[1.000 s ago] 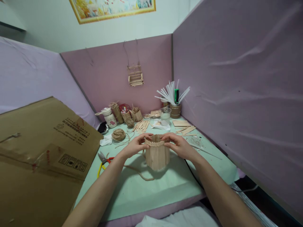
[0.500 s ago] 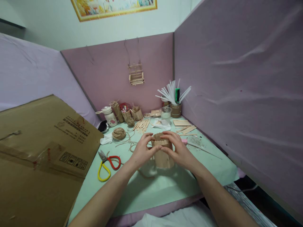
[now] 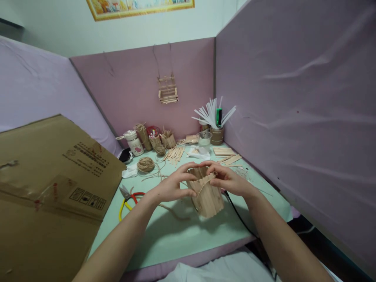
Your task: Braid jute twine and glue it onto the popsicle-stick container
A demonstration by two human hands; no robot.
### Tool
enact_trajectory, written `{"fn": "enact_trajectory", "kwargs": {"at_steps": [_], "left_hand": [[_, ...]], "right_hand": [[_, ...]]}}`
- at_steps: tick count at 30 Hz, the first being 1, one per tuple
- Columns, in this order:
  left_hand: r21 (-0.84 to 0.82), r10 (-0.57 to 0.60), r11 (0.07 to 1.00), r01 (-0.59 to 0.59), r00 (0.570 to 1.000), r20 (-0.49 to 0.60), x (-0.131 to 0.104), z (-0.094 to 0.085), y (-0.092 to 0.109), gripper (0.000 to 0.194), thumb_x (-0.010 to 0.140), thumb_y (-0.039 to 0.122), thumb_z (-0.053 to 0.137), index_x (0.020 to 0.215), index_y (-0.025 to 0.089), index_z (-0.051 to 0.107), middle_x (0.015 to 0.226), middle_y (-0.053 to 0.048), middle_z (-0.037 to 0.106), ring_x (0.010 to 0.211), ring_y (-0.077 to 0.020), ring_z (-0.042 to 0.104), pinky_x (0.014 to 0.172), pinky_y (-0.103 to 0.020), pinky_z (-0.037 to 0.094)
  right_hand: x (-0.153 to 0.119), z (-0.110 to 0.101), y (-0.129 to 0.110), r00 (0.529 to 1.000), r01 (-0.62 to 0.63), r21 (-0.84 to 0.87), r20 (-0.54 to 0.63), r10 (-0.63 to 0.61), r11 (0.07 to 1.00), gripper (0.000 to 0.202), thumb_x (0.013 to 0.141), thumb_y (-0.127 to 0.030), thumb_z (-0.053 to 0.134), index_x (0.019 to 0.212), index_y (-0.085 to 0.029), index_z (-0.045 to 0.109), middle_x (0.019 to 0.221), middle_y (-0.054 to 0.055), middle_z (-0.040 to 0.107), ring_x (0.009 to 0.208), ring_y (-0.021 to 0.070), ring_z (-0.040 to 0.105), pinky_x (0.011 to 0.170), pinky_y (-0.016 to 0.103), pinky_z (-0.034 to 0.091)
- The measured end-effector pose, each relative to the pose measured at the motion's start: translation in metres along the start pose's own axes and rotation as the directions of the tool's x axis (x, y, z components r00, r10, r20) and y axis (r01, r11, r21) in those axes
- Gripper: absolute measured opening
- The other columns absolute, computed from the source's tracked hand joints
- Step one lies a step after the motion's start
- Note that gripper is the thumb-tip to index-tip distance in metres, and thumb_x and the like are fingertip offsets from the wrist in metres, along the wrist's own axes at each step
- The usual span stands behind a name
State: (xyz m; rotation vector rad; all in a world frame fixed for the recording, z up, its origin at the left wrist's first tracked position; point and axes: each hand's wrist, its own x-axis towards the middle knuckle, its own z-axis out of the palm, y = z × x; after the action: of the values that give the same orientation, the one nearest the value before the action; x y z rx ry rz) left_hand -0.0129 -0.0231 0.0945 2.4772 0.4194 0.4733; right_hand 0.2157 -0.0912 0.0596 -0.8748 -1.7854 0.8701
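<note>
A round wooden cup made of flat craft sticks (image 3: 208, 199) is tilted between my hands, its scalloped rim facing up and its base just over the table. A thin, beaded-looking line runs near its front rim; I cannot make out what it is. My left hand (image 3: 176, 182) grips the left side of the rim, thumb in front and fingers at the back. On the other side, my right hand (image 3: 227, 179) pinches the rim, fingertips reaching inside. Loose twine (image 3: 172, 211) lies on the table left of the cup. Red-and-yellow-handled scissors (image 3: 125, 197) lie partly behind my left forearm.
A large cardboard sheet (image 3: 55, 188) leans at left. Behind the hands lie a twine ball (image 3: 146, 164), loose craft sticks (image 3: 175, 154) and a clear plastic cup (image 3: 205, 140). White strips stand in a brown pot (image 3: 217, 136). A black cord (image 3: 238, 213) crosses the table's right side.
The cup has gone from upright to tilted and been raised slightly. My right hand's fingers now reach over and inside the rim, and my left forearm covers more of the scissors. A black cord now shows.
</note>
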Motion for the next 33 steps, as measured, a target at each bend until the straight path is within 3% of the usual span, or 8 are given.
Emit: {"fn": "enact_trajectory", "kwargs": {"at_steps": [4, 7, 9, 11, 16, 20, 26, 33], "left_hand": [[-0.045, -0.023, 0.999, 0.019, 0.995, -0.092, -0.011, 0.016, 0.003, 0.023, 0.075, 0.040, 0.066, 0.089, 0.022, 0.068, 0.137, -0.009, 0.046, 0.127, -0.0265, 0.042, 0.105, -0.039, 0.034], [-0.048, -0.113, 0.993, 0.104, 0.963, -0.246, -0.020, 0.032, -0.002, 0.017, 0.076, 0.037, 0.066, 0.081, 0.021, 0.066, 0.120, -0.008, 0.060, 0.114, -0.0236, 0.053, 0.107, -0.041, 0.031], [-0.037, -0.194, 0.980, 0.195, 0.901, -0.389, -0.026, 0.042, -0.006, 0.015, 0.076, 0.035, 0.065, 0.077, 0.020, 0.065, 0.109, -0.007, 0.065, 0.108, -0.0229, 0.056, 0.109, -0.043, 0.025], [-0.073, -0.258, 0.964, 0.257, 0.822, -0.507, -0.030, 0.050, -0.008, 0.016, 0.075, 0.034, 0.065, 0.073, 0.018, 0.064, 0.104, -0.008, 0.066, 0.106, -0.0231, 0.056, 0.105, -0.041, 0.031], [-0.228, -0.374, 0.927, 0.299, 0.678, -0.632, -0.036, 0.062, -0.010, 0.018, 0.075, 0.033, 0.064, 0.069, 0.017, 0.061, 0.102, -0.009, 0.064, 0.103, -0.0220, 0.056, 0.090, -0.033, 0.042], [-0.288, -0.417, 0.908, 0.303, 0.602, -0.681, -0.039, 0.069, -0.009, 0.018, 0.074, 0.032, 0.064, 0.067, 0.016, 0.060, 0.100, -0.009, 0.062, 0.100, -0.0214, 0.055, 0.088, -0.032, 0.042], [-0.331, -0.433, 0.901, 0.279, 0.614, -0.660, -0.044, 0.071, -0.003, 0.022, 0.076, 0.034, 0.061, 0.064, 0.016, 0.057, 0.084, -0.006, 0.059, 0.087, -0.0190, 0.055, 0.079, -0.029, 0.042], [-0.399, -0.477, 0.875, 0.274, 0.625, -0.618, -0.049, 0.074, 0.003, 0.026, 0.080, 0.038, 0.057, 0.068, 0.015, 0.060, 0.081, -0.004, 0.057, 0.083, -0.0175, 0.052, 0.075, -0.026, 0.040]], "right_hand": [[0.007, 0.002, 0.008, 0.998, -0.002, 0.028, 0.065, 0.000, 1.000, 0.019, 0.084, -0.040, 0.056, 0.093, -0.023, 0.057, 0.132, 0.007, 0.046, 0.116, 0.0218, 0.050, 0.085, 0.035, 0.049], [0.008, 0.014, 0.014, 0.997, -0.009, -0.040, -0.073, 0.006, 0.999, 0.027, 0.086, -0.037, 0.054, 0.111, -0.027, 0.053, 0.132, 0.007, 0.045, 0.122, 0.0199, 0.045, 0.095, 0.037, 0.043], [0.004, 0.026, 0.013, 0.969, -0.022, -0.135, -0.246, -0.012, 0.991, 0.034, 0.087, -0.037, 0.054, 0.119, -0.028, 0.048, 0.130, 0.007, 0.045, 0.123, 0.0195, 0.043, 0.100, 0.039, 0.040], [-0.005, 0.039, 0.009, 0.929, -0.041, -0.255, -0.365, -0.057, 0.966, 0.034, 0.084, -0.036, 0.057, 0.116, -0.026, 0.047, 0.124, 0.008, 0.047, 0.118, 0.0213, 0.045, 0.098, 0.041, 0.040], [-0.027, 0.067, 0.008, 0.929, -0.061, -0.526, -0.340, -0.145, 0.848, 0.033, 0.074, -0.035, 0.071, 0.094, -0.022, 0.049, 0.102, 0.008, 0.052, 0.104, 0.0263, 0.048, 0.088, 0.043, 0.043], [-0.029, 0.079, 0.016, 0.916, -0.037, -0.647, -0.326, -0.233, 0.762, 0.014, 0.081, -0.026, 0.062, 0.088, -0.020, 0.051, 0.096, 0.008, 0.052, 0.095, 0.0247, 0.050, 0.082, 0.041, 0.043], [-0.021, 0.071, 0.004, 0.918, 0.011, -0.562, -0.323, -0.231, 0.827, 0.006, 0.089, -0.019, 0.047, 0.085, -0.021, 0.051, 0.085, 0.004, 0.057, 0.084, 0.0191, 0.053, 0.077, 0.033, 0.042], [0.021, 0.030, -0.003, 0.920, -0.053, -0.519, -0.357, -0.160, 0.853, 0.007, 0.088, -0.023, 0.050, 0.087, -0.021, 0.056, 0.086, 0.004, 0.062, 0.082, 0.0184, 0.056, 0.075, 0.031, 0.041]]}}
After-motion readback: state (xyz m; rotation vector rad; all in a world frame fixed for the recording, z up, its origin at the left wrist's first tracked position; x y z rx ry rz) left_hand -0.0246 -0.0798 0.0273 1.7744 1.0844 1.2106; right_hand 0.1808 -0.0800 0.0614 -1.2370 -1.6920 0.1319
